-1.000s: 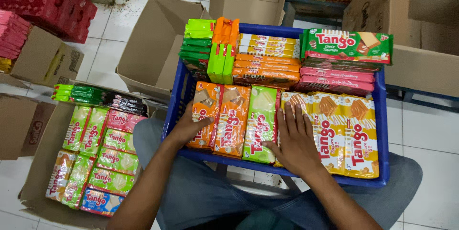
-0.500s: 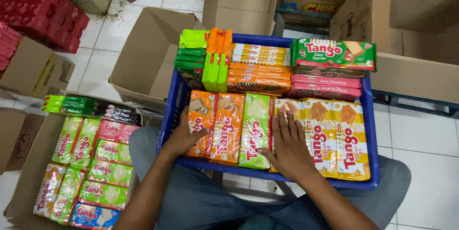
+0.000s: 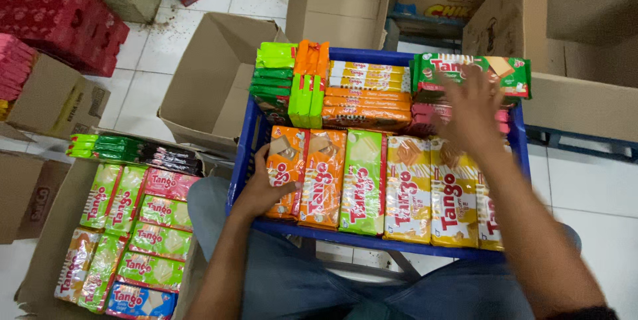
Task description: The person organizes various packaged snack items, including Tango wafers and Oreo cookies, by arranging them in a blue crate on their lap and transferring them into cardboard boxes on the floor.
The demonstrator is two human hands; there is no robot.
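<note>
The left hand point(image 3: 262, 190) presses flat, fingers spread, against the orange wafer pack point(image 3: 286, 170) at the near left end of the blue crate point(image 3: 240, 160), gripping nothing. The right hand point(image 3: 473, 110) hangs open and blurred just before the green wafer box point(image 3: 465, 71) at the crate's far side. The packs look light, glossy and crushable, best held by their long edges.

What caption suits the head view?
Left hand on orange wafer pack in blue crate; right hand raised, blurred, over pink packs.
</note>
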